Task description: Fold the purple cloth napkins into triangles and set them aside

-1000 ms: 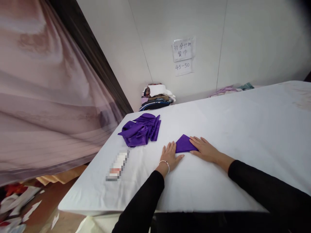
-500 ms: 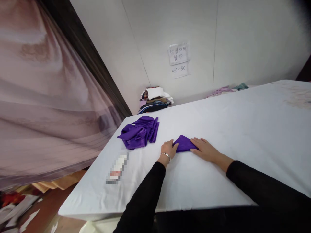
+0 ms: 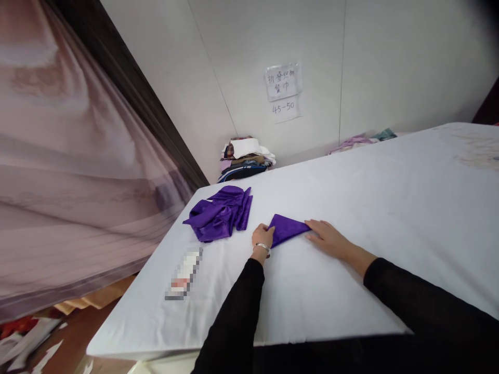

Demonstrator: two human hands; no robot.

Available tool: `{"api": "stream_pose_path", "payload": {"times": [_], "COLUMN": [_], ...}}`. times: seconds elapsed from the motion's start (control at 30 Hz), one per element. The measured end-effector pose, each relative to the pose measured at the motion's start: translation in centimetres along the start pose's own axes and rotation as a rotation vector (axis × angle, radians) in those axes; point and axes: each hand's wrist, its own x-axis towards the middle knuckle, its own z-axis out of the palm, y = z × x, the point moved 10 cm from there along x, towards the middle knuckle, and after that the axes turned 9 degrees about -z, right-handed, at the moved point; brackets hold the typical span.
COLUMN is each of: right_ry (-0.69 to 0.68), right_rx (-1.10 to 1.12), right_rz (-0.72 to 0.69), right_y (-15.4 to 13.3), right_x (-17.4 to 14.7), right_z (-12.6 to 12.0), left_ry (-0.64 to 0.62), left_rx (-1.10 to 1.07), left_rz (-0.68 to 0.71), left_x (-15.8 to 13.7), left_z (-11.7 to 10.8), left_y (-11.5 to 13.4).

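Note:
A purple cloth napkin (image 3: 286, 229), folded into a flat triangle, lies on the white-covered table in front of me. My left hand (image 3: 262, 237), with a silver bracelet at the wrist, pinches its left end between thumb and fingers. At the opposite end, the fingers of my right hand (image 3: 326, 239) are stretched out and rest on the narrow tip. Further left lies a crumpled heap of purple napkins (image 3: 220, 213), apart from both hands.
A blurred-out flat object (image 3: 184, 274) lies on the white tablecloth (image 3: 335, 306) at the left. Folded clothes (image 3: 247, 158) are stacked against the wall behind the table. More fabric (image 3: 353, 143) lies along the back edge. A handwritten sign (image 3: 284, 83) hangs above; a curtain (image 3: 89, 156) hangs at left.
My left hand has closed on the napkin's left end and turned it, so the triangle now points more to the right. My right hand now touches just its tip. The view has shifted slightly.

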Motion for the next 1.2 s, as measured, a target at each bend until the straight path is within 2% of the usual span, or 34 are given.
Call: {"api": "stream_pose_path", "payload": {"times": [0.13, 0.3, 0.4, 0.5, 0.57, 0.63, 0.77, 0.87, 0.93, 1.03, 1.13, 1.2], "right_ry": [0.079, 0.239, 0.305, 0.36, 0.386, 0.358, 0.158, 0.067, 0.021, -0.082, -0.159, -0.159], "right_rx": [0.032, 0.123, 0.205, 0.2, 0.12, 0.025, -0.043, -0.033, -0.024, -0.008, -0.008, -0.048], "right_rz": [0.088, 0.306, 0.404, 0.393, 0.296, 0.138, -0.156, -0.238, -0.253, -0.202, -0.08, -0.028], "right_y": [1.7, 5.5, 7.1, 6.9, 5.3, 2.3, -5.6, -10.2, -11.7, -11.0, -7.6, -5.2], "right_x": [-0.1, -1.3, -2.2, -2.4, -2.0, -1.0, 2.2, 5.3, 7.4, 9.7, 10.3, 10.1], "right_z": [-0.4, -1.9, -2.6, -3.2, -3.6, -3.4, -1.4, -0.2, 0.9, 3.2, 5.1, 5.4], "left_ry": [0.014, -0.004, 0.047, 0.163, 0.202, 0.152, -0.006, -0.01, 0.013, 0.035, 0.009, -0.013], "left_rx": [-0.006, 0.008, 0.036, 0.097, 0.154, 0.222, 0.35, 0.44, 0.492, 0.509, 0.467, 0.459], "left_rz": [-0.009, 0.037, 0.099, 0.235, 0.342, 0.402, 0.386, 0.401, 0.441, 0.48, 0.407, 0.375], "left_x": [-0.5, -1.6, -2.4, -3.5, -4.4, -4.8, -4.7, -4.7, -4.8, -5.0, -4.5, -4.4], "left_z": [0.1, 0.1, -0.3, -0.9, -0.6, 0.6, 3.0, 3.6, 3.8, 3.8, 3.7, 3.7], "left_y": [-0.5, -0.5, -0.1, 1.0, 1.9, 2.3, 1.7, 1.6, 1.9, 2.1, 1.7, 1.5]}}
